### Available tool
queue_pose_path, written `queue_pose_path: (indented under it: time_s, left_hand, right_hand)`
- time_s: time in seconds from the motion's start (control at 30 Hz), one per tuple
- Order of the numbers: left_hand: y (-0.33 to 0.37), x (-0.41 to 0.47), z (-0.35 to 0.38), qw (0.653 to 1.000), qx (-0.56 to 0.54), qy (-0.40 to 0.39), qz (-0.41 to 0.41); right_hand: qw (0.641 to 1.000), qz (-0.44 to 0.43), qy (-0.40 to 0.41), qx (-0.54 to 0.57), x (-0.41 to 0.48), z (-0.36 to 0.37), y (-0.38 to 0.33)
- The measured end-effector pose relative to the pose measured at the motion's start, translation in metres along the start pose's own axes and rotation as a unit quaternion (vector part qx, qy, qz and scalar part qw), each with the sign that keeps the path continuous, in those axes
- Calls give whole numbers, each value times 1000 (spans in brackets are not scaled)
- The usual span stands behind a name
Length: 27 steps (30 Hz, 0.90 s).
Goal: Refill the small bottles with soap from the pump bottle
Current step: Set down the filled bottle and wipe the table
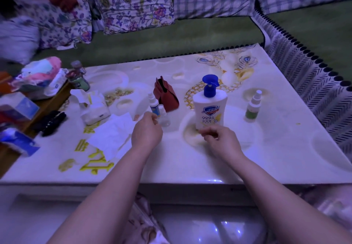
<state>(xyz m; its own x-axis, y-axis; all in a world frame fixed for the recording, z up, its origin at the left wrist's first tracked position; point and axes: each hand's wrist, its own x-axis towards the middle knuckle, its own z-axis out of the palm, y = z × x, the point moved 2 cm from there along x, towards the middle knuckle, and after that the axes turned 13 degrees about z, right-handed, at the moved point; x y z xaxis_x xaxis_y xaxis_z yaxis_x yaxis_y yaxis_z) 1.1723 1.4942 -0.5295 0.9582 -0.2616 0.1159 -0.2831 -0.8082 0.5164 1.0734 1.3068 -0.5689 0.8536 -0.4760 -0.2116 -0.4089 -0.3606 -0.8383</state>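
Note:
A white pump bottle with a blue pump head stands upright in the middle of the table. Two small spray bottles stand left of it: one with a blue label and a clear one in front. A third small bottle with a green label stands to the right. My left hand hovers just left of the clear bottle, fingers loosely curled, holding nothing I can see. My right hand sits in front of the pump bottle's base, fingers loosely curled, with nothing visible in it.
A red pouch stands behind the small bottles. A tissue pack and loose tissues lie at the left, with a dark remote, jars and clutter at the table's left edge. A sofa with cushions lies beyond.

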Motion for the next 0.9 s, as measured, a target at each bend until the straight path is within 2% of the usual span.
queue_pose_path:
  time_s: [0.17, 0.33, 0.5, 0.6, 0.73, 0.9]
  left_hand:
    - [2, 22, -5, 999, -5, 33, 25]
    - [11, 42, -1, 997, 1, 22, 67]
    - [15, 52, -8, 998, -5, 50, 28]
    - [14, 56, -10, 998, 4, 28, 47]
    - [10, 54, -3, 995, 15, -42, 92]
    - [11, 46, -6, 995, 3, -25, 100]
  right_hand:
    - [999, -3, -16, -38, -4, 6, -4]
    - [998, 4, -20, -64, -3, 7, -5]
    - [996, 0, -46, -77, -4, 12, -10]
    - [995, -7, -57, -83, -3, 15, -14]
    - [995, -9, -62, -82, -2, 19, -17]
    - [995, -9, -67, -79, -5, 20, -22]
